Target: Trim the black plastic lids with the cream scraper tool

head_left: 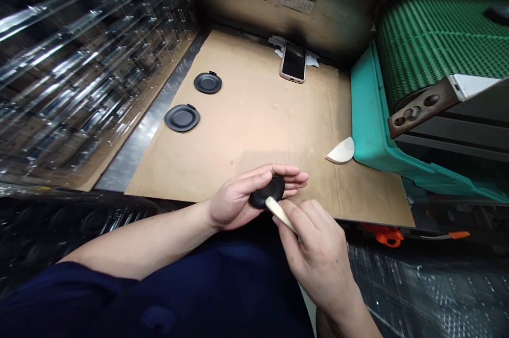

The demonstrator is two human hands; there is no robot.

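Note:
My left hand cradles a small round black plastic lid in its palm, thumb over one edge. In my right hand is a pale cream wedge, like a makeup sponge, with its tip touching the black surface near the rim. Two similar black lids lie on the cardboard: one lid farther back and another lid nearer, each with a small tab at the rim. A white half-round piece rests at the right, beside the teal crate.
A phone lies on white tissue at the back of the cardboard sheet. Film-wrapped stacks rise at the left. On the right stand a teal crate and a green conveyor belt with a metal bracket.

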